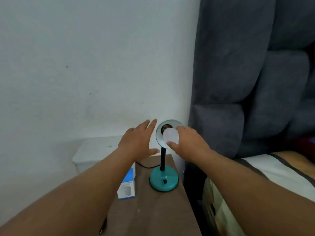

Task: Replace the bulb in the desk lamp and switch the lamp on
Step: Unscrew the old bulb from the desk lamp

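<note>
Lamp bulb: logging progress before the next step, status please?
Right hand grip on white bulb at lamp shade socket. Left hand open, off the shade. Lamp unlit. Bulb box beside base, nothing blocking.

Brown table (158, 212) – lamp (164, 181); bulb box (127, 186).

Wall (85, 57): plain white, a few dark specks.
Headboard (247, 74): grey, padded, at right.
Bedside table (153, 210): brown wood.
White cabinet (95, 150): against wall.
Bed (272, 171): striped bedding.

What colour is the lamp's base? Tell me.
Teal, with a small black switch, on the lamp base; the head view shows it clearly.
</note>
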